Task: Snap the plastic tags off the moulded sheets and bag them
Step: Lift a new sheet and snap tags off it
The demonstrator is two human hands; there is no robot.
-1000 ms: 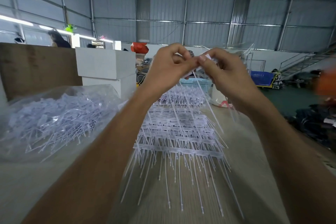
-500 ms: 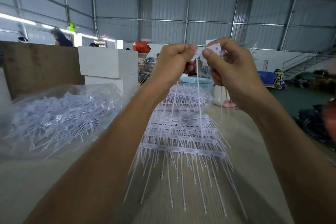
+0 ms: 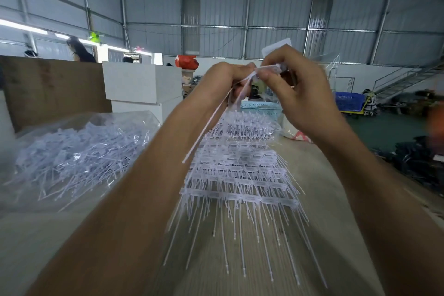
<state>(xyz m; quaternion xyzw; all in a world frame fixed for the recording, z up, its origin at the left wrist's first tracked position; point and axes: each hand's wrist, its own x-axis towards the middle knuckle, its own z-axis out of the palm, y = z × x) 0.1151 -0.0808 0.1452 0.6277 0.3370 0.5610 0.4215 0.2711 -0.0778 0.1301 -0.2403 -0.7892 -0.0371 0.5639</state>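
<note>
From the head view we see both our forearms reaching away from us over a pale worktop, hands raised and meeting in the middle of the scene. Our left hand is curled closed around white tags whose thin tails slant down and to the left from the fist. Our right hand is pinched tight, thumb and forefinger gripping the head end of a moulded sheet held up in the air, a white flat piece of it showing above the knuckles. The two hands touch at the fingertips, right where the plastic is held.

Below the hands, in the middle of the worktop, lies a stack of sheets, their rows of flat heads running left to right and their long tails fanning toward us. On the left, near our left forearm, a clear bag lies open and heaped with loose tags. Farther off stand white blocks, a brown board and a pale blue basket; a blue crate sits far right.
</note>
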